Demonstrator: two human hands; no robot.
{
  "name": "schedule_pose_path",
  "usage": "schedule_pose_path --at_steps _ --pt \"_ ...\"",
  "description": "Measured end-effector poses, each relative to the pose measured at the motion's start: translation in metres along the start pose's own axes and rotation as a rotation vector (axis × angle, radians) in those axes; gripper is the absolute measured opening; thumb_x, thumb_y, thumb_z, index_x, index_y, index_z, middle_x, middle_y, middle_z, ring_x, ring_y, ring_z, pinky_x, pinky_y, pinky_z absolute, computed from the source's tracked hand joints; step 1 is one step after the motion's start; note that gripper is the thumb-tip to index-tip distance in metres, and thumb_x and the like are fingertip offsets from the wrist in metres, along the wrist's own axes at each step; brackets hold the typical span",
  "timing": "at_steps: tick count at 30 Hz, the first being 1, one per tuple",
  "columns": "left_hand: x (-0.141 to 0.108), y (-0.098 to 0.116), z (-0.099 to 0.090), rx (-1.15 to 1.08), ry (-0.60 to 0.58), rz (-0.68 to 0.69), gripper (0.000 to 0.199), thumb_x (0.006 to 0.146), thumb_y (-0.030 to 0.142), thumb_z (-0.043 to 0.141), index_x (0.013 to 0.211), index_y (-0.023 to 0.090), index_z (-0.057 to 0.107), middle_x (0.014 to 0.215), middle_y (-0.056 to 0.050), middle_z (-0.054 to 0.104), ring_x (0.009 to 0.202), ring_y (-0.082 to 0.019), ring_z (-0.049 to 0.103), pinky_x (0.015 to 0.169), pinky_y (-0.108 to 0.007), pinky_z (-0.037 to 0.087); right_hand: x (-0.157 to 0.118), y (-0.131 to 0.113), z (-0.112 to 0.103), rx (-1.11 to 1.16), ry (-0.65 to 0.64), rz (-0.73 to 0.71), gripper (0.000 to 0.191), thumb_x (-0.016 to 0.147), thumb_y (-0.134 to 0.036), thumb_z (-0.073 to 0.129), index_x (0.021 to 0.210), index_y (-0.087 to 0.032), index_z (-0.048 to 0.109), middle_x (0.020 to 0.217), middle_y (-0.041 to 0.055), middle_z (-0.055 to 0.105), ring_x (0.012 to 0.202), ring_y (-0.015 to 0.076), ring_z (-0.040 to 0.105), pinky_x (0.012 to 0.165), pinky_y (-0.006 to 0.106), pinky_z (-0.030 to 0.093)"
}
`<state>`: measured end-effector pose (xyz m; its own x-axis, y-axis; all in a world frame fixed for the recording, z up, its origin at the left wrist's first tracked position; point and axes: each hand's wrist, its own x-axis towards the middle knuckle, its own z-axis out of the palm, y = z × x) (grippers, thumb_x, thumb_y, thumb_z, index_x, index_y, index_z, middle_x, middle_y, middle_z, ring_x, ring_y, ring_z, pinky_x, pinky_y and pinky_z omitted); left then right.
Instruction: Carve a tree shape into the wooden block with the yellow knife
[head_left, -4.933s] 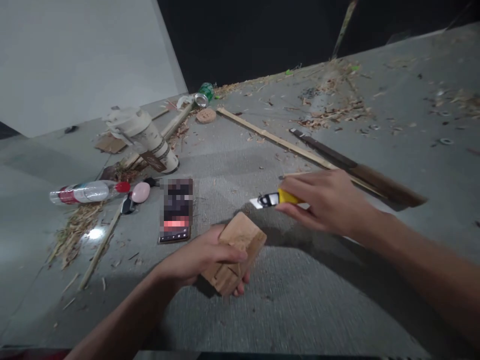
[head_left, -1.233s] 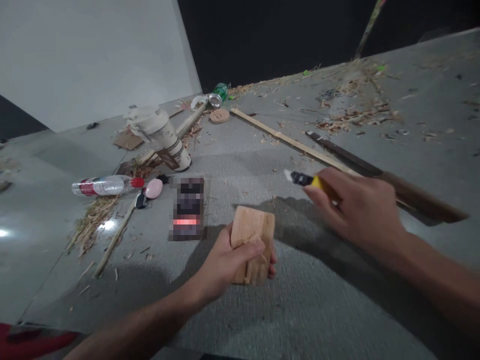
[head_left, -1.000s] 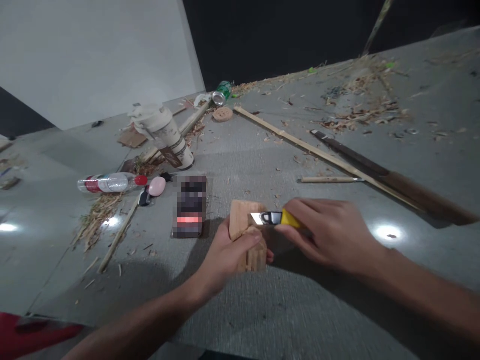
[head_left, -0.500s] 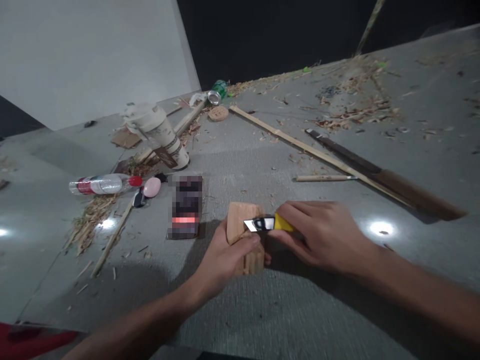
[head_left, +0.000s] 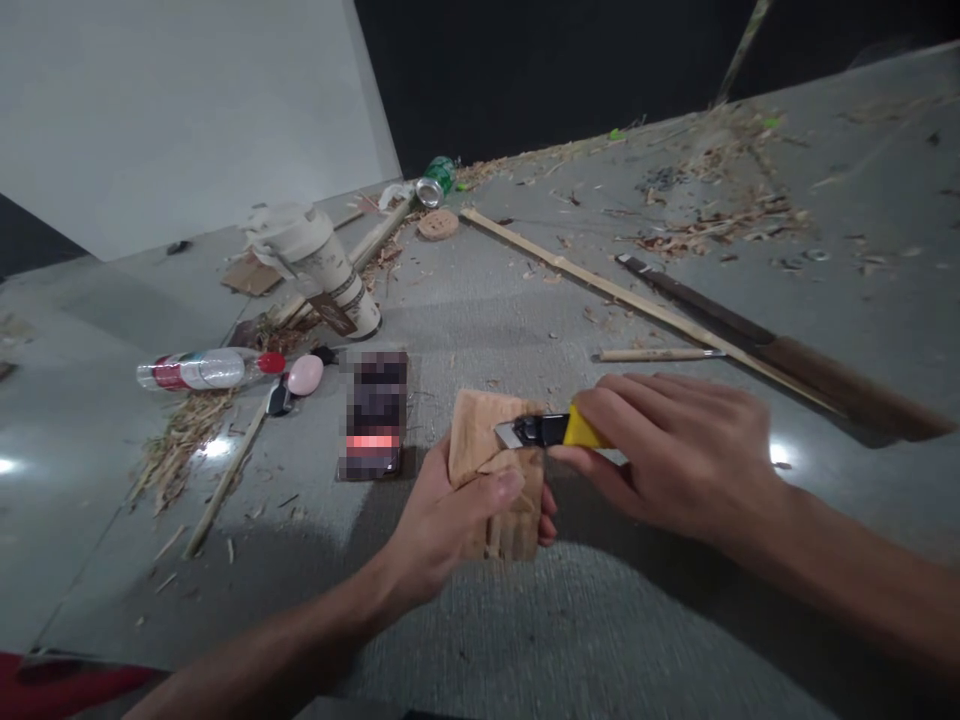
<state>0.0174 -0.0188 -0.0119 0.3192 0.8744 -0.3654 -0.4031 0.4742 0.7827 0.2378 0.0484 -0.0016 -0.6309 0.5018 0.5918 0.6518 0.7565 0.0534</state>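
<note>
**With left hand [head_left: 446, 515] clamping wood block [head_left: 474, 420], knife [head_left: 553, 430] blade is at its cut face**

Head view: while the left grip is closed round the block, thumb across the face and fingertips showing at the right side, the right grip is wrapped tight on the knife's yellow handle. Right hand [head_left: 679, 450] is slightly blurred. Blade points left, just above the left thumb; can't tell if it bites. Block is tilted, above the surface [head_left: 435, 325], toward the near edge, mid-width.

Left of block: phone [head_left: 375, 405], screen partly pixelated. Farther left: pink oval item [head_left: 305, 375], clear bottle [head_left: 202, 369] on its side, red cap toward the pink item. Behind: pale cup [head_left: 326, 265], leaning in view. Green can [head_left: 439, 178] on its side near the far edge, round wooden disc [head_left: 438, 225] just beside it.

Right side: thin tool [head_left: 652, 355], long light strip [head_left: 585, 280], dark-bladed tool [head_left: 757, 340] angled beside the strip. Shavings [head_left: 712, 232] scattered toward the far edge.
</note>
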Motion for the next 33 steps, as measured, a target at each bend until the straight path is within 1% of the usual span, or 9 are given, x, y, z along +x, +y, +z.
schedule_pose_path --at_steps 2,4,5,7,9,12,17,27,33 --pt "-0.004 -0.004 0.000 -0.008 -0.048 -0.028 0.042 0.081 0.041 0.089 0.102 0.011 0.068 0.083 -0.009 0.074 0.068 -0.018 0.073 0.065 -0.029 0.063 0.005 0.016 -0.004 -0.041 0.033 0.161 0.035 0.105 -0.044 0.055 0.077 -0.023 0.053 0.062 -0.0007 0.056 0.051 0.0137 0.046 0.052 0.031 0.026" --pt "-0.008 -0.008 0.003 -0.016 -0.100 -0.097 0.045 0.079 0.038 0.091 0.106 0.011 0.067 0.082 -0.008 0.074 0.067 -0.017 0.072 0.065 -0.028 0.062 0.007 0.040 -0.009 -0.108 0.095 0.431 0.041 0.103 -0.043 0.058 0.070 -0.025 0.043 0.053 -0.0046 0.043 0.045 0.0102 0.033 0.050 0.031 0.022" --pt "-0.010 -0.009 0.004 -0.032 -0.105 -0.127 0.047 0.079 0.038 0.092 0.108 0.012 0.065 0.082 -0.008 0.074 0.067 -0.016 0.072 0.065 -0.027 0.061 0.006 0.051 -0.010 -0.117 0.134 0.513 0.044 0.100 -0.041 0.064 0.067 -0.026 0.038 0.051 -0.0057 0.038 0.045 0.0096 0.033 0.051 0.030 0.024" --pt "-0.011 -0.010 0.005 -0.052 -0.086 -0.142 0.047 0.079 0.038 0.092 0.107 0.012 0.064 0.084 -0.008 0.074 0.068 -0.017 0.073 0.067 -0.029 0.062 0.001 0.065 -0.008 -0.080 0.081 0.596 0.043 0.098 -0.036 0.065 0.066 -0.026 0.038 0.049 -0.0065 0.034 0.044 0.0100 0.035 0.051 0.030 0.026" --pt "-0.008 -0.008 0.004 -0.047 -0.010 -0.092 0.047 0.080 0.038 0.091 0.107 0.012 0.064 0.084 -0.008 0.074 0.070 -0.018 0.074 0.068 -0.032 0.063 -0.007 0.063 -0.002 -0.001 -0.004 0.539 0.038 0.101 -0.042 0.060 0.070 -0.026 0.043 0.052 -0.0057 0.039 0.044 0.0110 0.038 0.051 0.030 0.026" --pt "-0.002 -0.004 0.001 -0.009 0.106 0.000 0.040 0.085 0.037 0.086 0.108 0.011 0.064 0.084 -0.007 0.074 0.070 -0.019 0.074 0.066 -0.031 0.063 -0.015 0.039 0.007 0.089 -0.048 0.323 0.037 0.106 -0.048 0.050 0.079 -0.023 0.052 0.058 -0.0035 0.047 0.048 0.0133 0.044 0.052 0.030 0.027" --pt "0.001 -0.003 0.001 0.013 0.166 0.013 0.041 0.086 0.035 0.082 0.112 0.013 0.061 0.085 -0.008 0.077 0.070 -0.020 0.075 0.065 -0.032 0.063 -0.012 0.002 0.009 0.199 -0.120 0.102 0.037 0.108 -0.047 0.050 0.084 -0.021 0.058 0.065 -0.0009 0.057 0.052 0.0142 0.049 0.053 0.032 0.028" --pt "0.000 -0.011 0.003 0.048 0.193 -0.015 0.051 0.085 0.038 0.084 0.119 0.018 0.052 0.077 -0.003 0.076 0.065 -0.020 0.075 0.062 -0.030 0.062 -0.009 -0.011 0.009 0.214 -0.170 0.043 0.041 0.111 -0.048 0.045 0.084 -0.020 0.059 0.069 0.0006 0.062 0.057 0.0160 0.058 0.056 0.034 0.032" --pt "-0.001 -0.003 0.008 -0.013 0.130 -0.031 0.051 0.081 0.040 0.087 0.114 0.014 0.059 0.078 -0.008 0.076 0.064 -0.021 0.075 0.061 -0.031 0.064 -0.005 -0.009 0.000 0.007 -0.050 0.037 0.040 0.108 -0.049 0.053 0.082 -0.020 0.061 0.071 0.0017 0.065 0.061 0.0167 0.060 0.058 0.034 0.034"
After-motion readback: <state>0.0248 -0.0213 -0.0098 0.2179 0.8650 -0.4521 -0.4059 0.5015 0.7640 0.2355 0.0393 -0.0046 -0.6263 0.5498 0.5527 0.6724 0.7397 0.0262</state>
